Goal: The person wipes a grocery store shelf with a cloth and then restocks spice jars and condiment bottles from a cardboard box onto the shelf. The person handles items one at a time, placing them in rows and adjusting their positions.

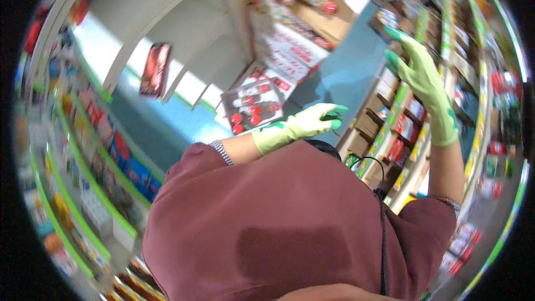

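My left hand [303, 127], in a pale green rubber glove with darker green fingertips, reaches across in front of my chest with nothing in it. Its fingers are partly spread. Beside its wrist is an open cardboard tray [273, 88] of clear bottles with red caps [255, 110]. My right hand [418, 60], gloved alike, is raised at the right over the shelving, fingers and thumb apart and holding nothing. Close to its fingertips is a blurred blue-and-white pack [386, 17]; contact cannot be made out.
White cartons with red print [299, 48] stand ahead, below an open carton [330, 23] holding red-capped jars. Shelves of packaged goods with green edge strips line the left [96, 146] and right [395, 117]. A red rectangular object [155, 69] is near the white uprights. The floor [347, 54] is blue.
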